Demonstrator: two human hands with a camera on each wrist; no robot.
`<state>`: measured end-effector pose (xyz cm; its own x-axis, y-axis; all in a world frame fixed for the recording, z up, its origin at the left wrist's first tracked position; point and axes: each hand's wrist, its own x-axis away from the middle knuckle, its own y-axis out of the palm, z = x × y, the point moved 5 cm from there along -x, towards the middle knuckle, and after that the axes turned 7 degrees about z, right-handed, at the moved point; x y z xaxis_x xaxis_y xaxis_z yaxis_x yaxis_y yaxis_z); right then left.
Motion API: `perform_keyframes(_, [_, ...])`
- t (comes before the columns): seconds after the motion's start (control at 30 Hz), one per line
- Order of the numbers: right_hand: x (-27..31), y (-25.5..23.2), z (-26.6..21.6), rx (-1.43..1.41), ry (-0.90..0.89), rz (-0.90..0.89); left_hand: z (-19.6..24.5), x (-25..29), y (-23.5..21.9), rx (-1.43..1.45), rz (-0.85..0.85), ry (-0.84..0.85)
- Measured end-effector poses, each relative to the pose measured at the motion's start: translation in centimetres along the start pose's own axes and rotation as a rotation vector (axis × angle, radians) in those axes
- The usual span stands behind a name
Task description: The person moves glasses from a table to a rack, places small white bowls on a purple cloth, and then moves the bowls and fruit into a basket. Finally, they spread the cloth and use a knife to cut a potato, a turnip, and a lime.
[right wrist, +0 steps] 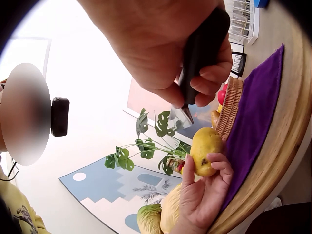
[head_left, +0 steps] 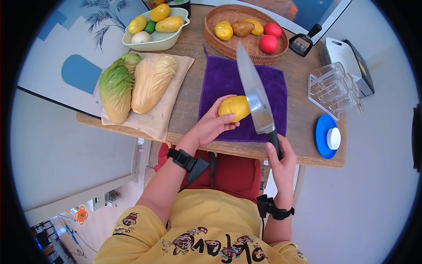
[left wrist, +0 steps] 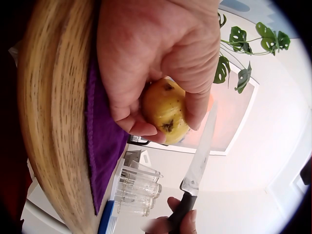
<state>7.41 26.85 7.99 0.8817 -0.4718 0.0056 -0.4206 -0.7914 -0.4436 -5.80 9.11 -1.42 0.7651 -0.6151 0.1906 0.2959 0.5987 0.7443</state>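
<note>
My left hand [head_left: 210,125] grips a yellow oval fruit [head_left: 234,108] over the purple cloth [head_left: 220,79]. In the left wrist view the yellow fruit [left wrist: 165,109] shows dark spots and specks between thumb and fingers. A kitchen knife [head_left: 256,94] with a broad steel blade and black handle is in my right hand [head_left: 283,160]. Its blade points up and away, overlapping the fruit's right end in the head view. From the right wrist, the fingers wrap the black handle [right wrist: 204,48], and the fruit [right wrist: 205,151] appears below the blade.
Two cabbages [head_left: 154,83] lie on a beige cloth [head_left: 173,101] at left. Behind are a pale green basket [head_left: 160,45] and a wicker tray [head_left: 215,44], both holding produce. A peeler-like black tool [head_left: 303,44], glass rack [head_left: 323,101] and blue plate [head_left: 323,149] stand at right.
</note>
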Motion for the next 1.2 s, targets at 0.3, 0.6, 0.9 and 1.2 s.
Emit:
perform_keyframes(0.3, [-1.0,-0.3,1.8,0.071,0.016,0.047,-0.1,0.1,-0.3,0.003,0.020,-0.023])
perform_keyframes(0.6, [-0.1,0.0,0.2,0.013,-0.015,-0.006,0.1,0.0,-0.2,0.011,0.003,-0.021])
perform_keyframes(0.9, [-0.5,0.0,1.4,0.024,-0.016,0.006,0.4,0.2,0.2,0.045,0.003,0.009])
perform_keyframes(1.2, [-0.1,-0.8,0.5,-0.065,0.010,0.075,0.2,0.2,0.1,0.036,-0.014,-0.002])
